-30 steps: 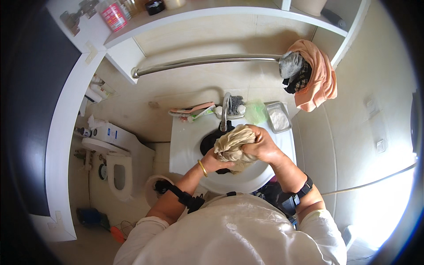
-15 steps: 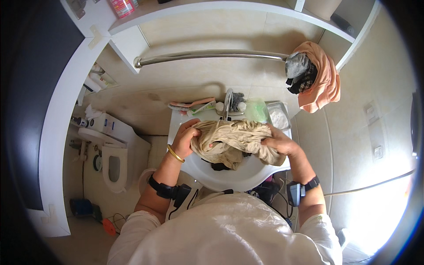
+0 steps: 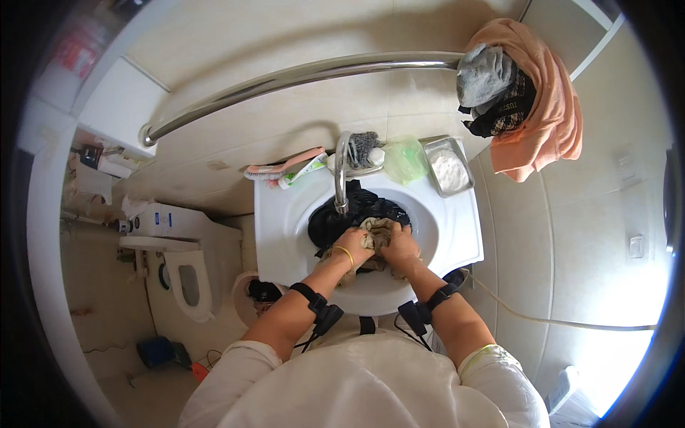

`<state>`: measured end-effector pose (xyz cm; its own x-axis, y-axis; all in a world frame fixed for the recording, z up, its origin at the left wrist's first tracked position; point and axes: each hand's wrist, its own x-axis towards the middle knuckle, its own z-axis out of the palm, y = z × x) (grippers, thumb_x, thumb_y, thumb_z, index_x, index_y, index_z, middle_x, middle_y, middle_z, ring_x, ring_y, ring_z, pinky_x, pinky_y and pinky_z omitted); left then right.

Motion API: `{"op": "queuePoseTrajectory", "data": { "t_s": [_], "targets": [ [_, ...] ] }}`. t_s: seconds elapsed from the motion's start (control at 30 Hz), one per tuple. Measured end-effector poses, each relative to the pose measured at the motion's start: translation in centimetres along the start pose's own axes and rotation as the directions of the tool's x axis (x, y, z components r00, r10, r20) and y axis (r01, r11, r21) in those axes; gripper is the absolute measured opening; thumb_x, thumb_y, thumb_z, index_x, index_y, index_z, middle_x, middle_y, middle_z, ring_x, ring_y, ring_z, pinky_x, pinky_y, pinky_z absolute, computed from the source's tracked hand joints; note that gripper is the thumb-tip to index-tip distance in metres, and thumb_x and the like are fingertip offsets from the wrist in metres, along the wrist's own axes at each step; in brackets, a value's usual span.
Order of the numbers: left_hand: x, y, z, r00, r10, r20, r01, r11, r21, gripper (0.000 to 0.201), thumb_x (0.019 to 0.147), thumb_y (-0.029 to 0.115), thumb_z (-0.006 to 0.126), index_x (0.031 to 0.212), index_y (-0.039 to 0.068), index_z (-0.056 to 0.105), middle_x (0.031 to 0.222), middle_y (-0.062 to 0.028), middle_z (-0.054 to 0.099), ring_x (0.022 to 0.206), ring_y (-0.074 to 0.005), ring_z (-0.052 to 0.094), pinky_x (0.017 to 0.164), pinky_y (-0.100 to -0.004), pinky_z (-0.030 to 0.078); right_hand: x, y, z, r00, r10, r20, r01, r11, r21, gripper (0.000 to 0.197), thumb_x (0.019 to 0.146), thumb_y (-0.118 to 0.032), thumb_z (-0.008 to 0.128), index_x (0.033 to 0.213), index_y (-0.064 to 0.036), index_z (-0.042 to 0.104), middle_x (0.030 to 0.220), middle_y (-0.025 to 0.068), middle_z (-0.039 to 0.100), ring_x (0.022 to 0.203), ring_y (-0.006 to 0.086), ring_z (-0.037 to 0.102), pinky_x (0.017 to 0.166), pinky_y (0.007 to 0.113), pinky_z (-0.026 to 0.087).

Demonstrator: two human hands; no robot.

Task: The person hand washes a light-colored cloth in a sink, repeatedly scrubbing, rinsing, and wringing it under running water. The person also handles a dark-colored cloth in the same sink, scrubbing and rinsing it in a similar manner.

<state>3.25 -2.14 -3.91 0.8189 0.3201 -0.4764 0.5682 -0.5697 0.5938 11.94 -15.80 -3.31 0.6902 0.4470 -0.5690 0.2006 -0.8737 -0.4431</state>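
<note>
Both my hands are down in the white washbasin [image 3: 460,239], bunching a beige cloth garment [image 3: 380,227]. My left hand [image 3: 353,246], below a gold bangle, is closed on its left side. Close beside it, my right hand [image 3: 401,250] grips the right side. Dark wet-looking black cloth [image 3: 328,227] lies in the bowl around and behind the beige garment. Over the bowl, just beyond my left hand, hangs the curved metal tap [image 3: 342,171]. Part of the garment is hidden beneath my hands and wrists.
Along the basin's back edge lie a pink-handled brush [image 3: 285,164], a green-and-white tube [image 3: 303,171], a dark scourer [image 3: 364,148], a green plastic bag [image 3: 404,160] and a metal tray [image 3: 451,187]. Clothes [image 3: 539,107] hang on the chrome rail [image 3: 300,78]. A toilet [image 3: 189,235] stands left.
The beige garment, earlier spread between my raised hands over the basin, is now bunched low in the bowl. My hands have moved down and together. The view has shifted nearer the basin.
</note>
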Motion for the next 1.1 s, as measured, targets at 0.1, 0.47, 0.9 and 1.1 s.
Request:
{"op": "queuePoseTrajectory", "data": {
  "t_s": [0.1,0.47,0.9,1.1],
  "targets": [
    [0.5,0.7,2.1,0.988,0.096,-0.119,-0.061,0.962,0.267,0.047,0.058,0.020,0.077,0.101,0.010,0.062,0.114,-0.0134,0.048,0.103,-0.0351,0.050,0.093,-0.0398,0.042,0.7,-0.7,1.0,0.999,0.032,0.038,-0.024,0.982,-0.189,0.056,0.074,-0.021,0.065,0.122,-0.0064,0.041,0.120,0.0227,0.047,0.103,0.0367,0.056,0.086,0.040,0.049],
    [1.5,-4.5,2.1,0.937,-0.348,0.004,0.064,0.159,-0.985,0.024,0.069,0.002,0.060,0.093,0.004,0.058,0.094,-0.0114,0.061,0.087,-0.0266,0.060,0.081,-0.0408,0.049,5.0,1.1,1.5,0.955,0.109,-0.276,0.044,0.867,0.496,0.034,0.076,-0.012,0.055,0.107,0.0011,0.060,0.102,0.0235,0.063,0.097,0.0369,0.060,0.086,0.039,0.047],
    [0.4,-2.0,2.4,0.975,-0.109,0.194,0.169,-0.201,-0.965,0.023,0.085,0.020,0.056,0.099,0.003,0.061,0.096,-0.0114,0.064,0.087,-0.0249,0.064,0.080,-0.0389,0.052,3.0,-3.1,0.4,0.942,-0.054,-0.332,0.140,0.960,0.243,0.027,0.087,-0.028,0.051,0.085,-0.0027,0.061,0.084,0.0235,0.062,0.079,0.0395,0.060,0.071,0.046,0.048],
    [0.8,-2.2,0.0,0.976,0.043,0.212,0.207,-0.475,-0.855,0.030,0.089,0.028,0.046,0.103,0.006,0.061,0.102,-0.0141,0.064,0.094,-0.0283,0.062,0.087,-0.0400,0.050,-2.6,-4.9,1.0,0.820,-0.331,-0.466,0.499,0.813,0.300,0.021,0.085,-0.024,0.053,0.091,-0.0066,0.062,0.092,0.0260,0.056,0.077,0.0419,0.060,0.073,0.047,0.049]
  ]
}}
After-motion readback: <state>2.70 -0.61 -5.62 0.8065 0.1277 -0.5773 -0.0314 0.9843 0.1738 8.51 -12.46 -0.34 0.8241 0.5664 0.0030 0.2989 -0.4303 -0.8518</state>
